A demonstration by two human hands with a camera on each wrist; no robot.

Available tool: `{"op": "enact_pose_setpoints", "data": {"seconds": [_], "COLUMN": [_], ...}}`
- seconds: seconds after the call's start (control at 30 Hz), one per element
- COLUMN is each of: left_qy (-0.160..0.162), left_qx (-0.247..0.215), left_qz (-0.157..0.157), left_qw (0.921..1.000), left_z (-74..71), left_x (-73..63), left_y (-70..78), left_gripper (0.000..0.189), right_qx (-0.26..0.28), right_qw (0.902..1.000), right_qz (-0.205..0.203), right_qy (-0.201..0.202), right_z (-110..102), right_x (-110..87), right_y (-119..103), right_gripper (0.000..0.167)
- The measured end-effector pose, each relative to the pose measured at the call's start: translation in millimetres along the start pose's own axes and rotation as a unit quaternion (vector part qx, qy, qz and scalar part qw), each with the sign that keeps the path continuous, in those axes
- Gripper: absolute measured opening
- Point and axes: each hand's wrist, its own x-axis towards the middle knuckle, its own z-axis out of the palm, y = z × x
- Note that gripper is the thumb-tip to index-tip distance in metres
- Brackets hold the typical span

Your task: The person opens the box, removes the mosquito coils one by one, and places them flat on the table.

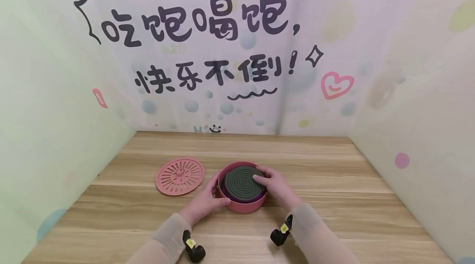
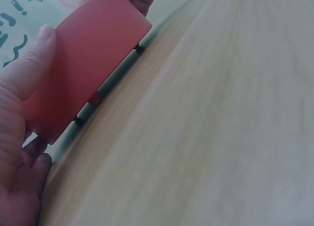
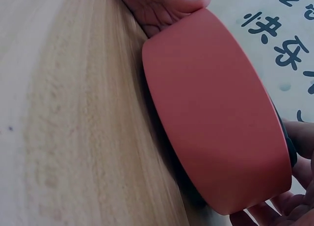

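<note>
A round pink mosquito coil holder (image 1: 248, 207) stands on the wooden table, its lid off. Inside it lies a dark green spiral mosquito coil (image 1: 243, 185), with a strip of purple showing below the coil's front edge. The left hand (image 1: 204, 204) grips the holder's left side, thumb along the front wall near the rim and fingers round the far left. From the right, the right hand (image 1: 276, 185) holds the holder's wall, its fingers outside and its thumb over the rim on the coil. Small feet show under the holder in the left wrist view.
The pink slotted lid (image 1: 179, 176) with a small central knob lies flat on the table (image 1: 334, 198), left of the holder. Printed cloth walls (image 1: 237, 107) enclose the table at the back and both sides.
</note>
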Motion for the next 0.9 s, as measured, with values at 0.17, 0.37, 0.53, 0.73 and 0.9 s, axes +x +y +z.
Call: {"op": "enact_pose_setpoints", "data": {"seconds": [0.17,0.37,0.53,0.73,0.9], "left_qy": [0.002,0.004,0.005,0.006,0.007], "left_qx": [0.002,0.003,0.003,0.002,0.005], "left_qz": [-0.002,-0.004,-0.006,-0.003,-0.003], "left_qw": [1.0,1.0,1.0,1.0,1.0], "left_z": [0.3,0.2,0.3,0.0,0.5], "left_x": [-0.8,-0.8,-0.1,0.4,0.5], "left_y": [0.9,-0.3,-2.1,-2.9,-2.9], "left_gripper": [0.103,0.102,0.101,0.101,0.101], "right_qx": [0.017,0.039,0.056,0.057,0.043], "right_qw": [0.9999,0.9992,0.9984,0.9983,0.9987], "right_qz": [-0.002,-0.002,0.0,-0.014,-0.025], "right_qy": [0.0,0.006,0.009,0.004,0.013], "right_z": [0.4,1.6,1.7,1.3,2.1], "right_x": [-1.4,-4.3,-6.4,-6.4,-6.6], "right_y": [1.3,-0.8,-4.6,-6.7,-6.4], "right_gripper": [0.046,0.043,0.04,0.038,0.039]}}
